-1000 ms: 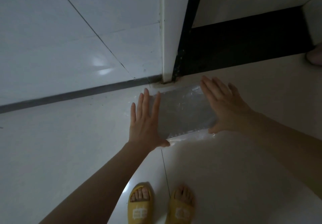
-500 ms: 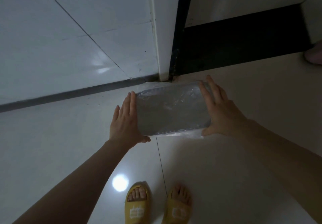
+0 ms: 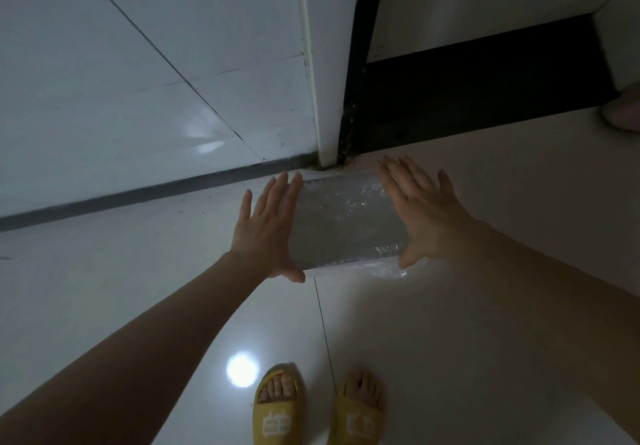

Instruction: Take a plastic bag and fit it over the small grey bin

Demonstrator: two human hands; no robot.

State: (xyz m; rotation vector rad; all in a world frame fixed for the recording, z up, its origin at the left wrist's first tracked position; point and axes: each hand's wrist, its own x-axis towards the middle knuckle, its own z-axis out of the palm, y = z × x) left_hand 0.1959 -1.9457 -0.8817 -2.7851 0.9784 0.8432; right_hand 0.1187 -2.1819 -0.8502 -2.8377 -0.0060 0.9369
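The small grey bin (image 3: 346, 233) stands on the pale floor against the wall corner, seen from above. A clear plastic bag (image 3: 349, 202) is over its opening, and crinkled film bulges out at the near right corner. My left hand (image 3: 266, 233) lies flat against the bin's left side with fingers spread and the thumb at the near corner. My right hand (image 3: 426, 216) lies flat against the right side in the same way, thumb by the bunched film. Neither hand's fingers curl around anything.
A white tiled wall (image 3: 138, 81) and a white door frame (image 3: 325, 98) rise just behind the bin. A dark threshold (image 3: 467, 98) runs to the right. My feet in yellow slippers (image 3: 277, 406) stand near the bin. Another person's foot (image 3: 623, 112) shows at the right edge.
Half a second ago both hands pressed the bin's sides with fingers together. Now the fingers are spread and the hands lie flatter. The bin has stayed by the corner.
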